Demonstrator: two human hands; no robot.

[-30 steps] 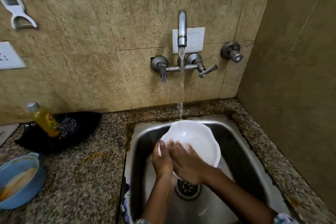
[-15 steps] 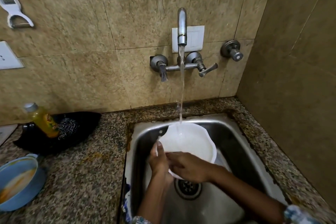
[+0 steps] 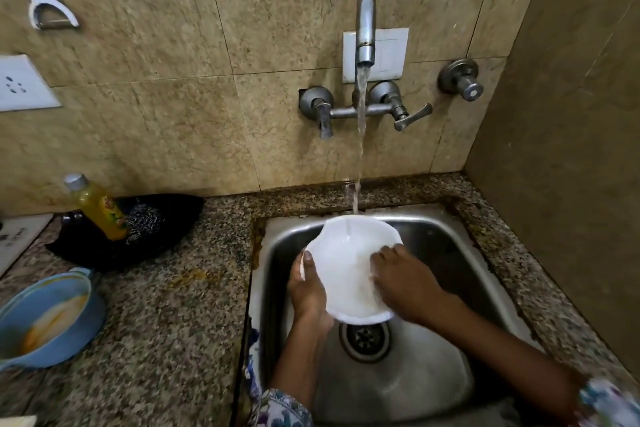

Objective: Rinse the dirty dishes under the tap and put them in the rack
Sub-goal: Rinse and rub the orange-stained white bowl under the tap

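White bowl (image 3: 349,267) tilted under tap (image 3: 365,28) stream, centre frame, over steel sink (image 3: 446,246). Left hand (image 3: 306,291) clamps left rim, thumb over edge. Right hand (image 3: 403,282) flat inside, fingers loosely spread, gripping nothing. Risk: wet rim slipping, bowl dropping onto drain (image 3: 364,338). Rack out of frame; left fingers hidden behind bowl.

We see two bare forearms, each ending in a patterned sleeve cuff: the left sleeve (image 3: 282,407) white with purple and green print, the right sleeve (image 3: 604,402) blurred, pale blue-white
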